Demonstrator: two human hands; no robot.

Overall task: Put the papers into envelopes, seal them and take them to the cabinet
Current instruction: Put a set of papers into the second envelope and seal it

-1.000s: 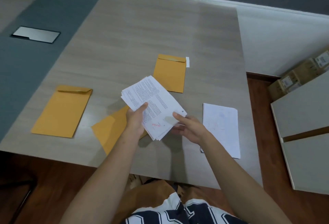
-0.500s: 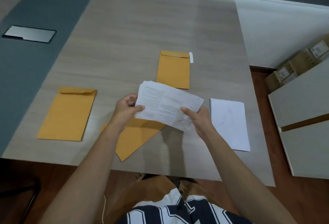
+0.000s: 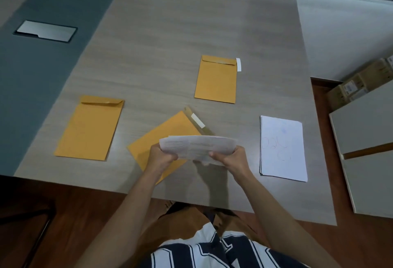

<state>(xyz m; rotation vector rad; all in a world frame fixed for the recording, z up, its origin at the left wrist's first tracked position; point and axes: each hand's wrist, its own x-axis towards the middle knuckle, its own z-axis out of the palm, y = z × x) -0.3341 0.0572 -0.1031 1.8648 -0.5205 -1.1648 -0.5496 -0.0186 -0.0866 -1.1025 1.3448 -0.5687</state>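
Both my hands hold a stack of printed papers level, just above the table. My left hand grips its left end and my right hand grips its right end. Beneath the stack lies a tilted yellow envelope with its flap open and a white adhesive strip showing. A second yellow envelope lies to the left, flap folded. A third yellow envelope lies farther back, with a white strip at its top right corner. Another stack of white papers rests to the right.
The grey wood table has its near edge just under my forearms. A metal cable hatch sits in the dark strip at the left. A white cabinet stands at the right, with cardboard boxes behind it.
The printed stack has turned from tilted upright to lying level and lower, held at both ends. More of the tilted envelope and its open flap now shows.
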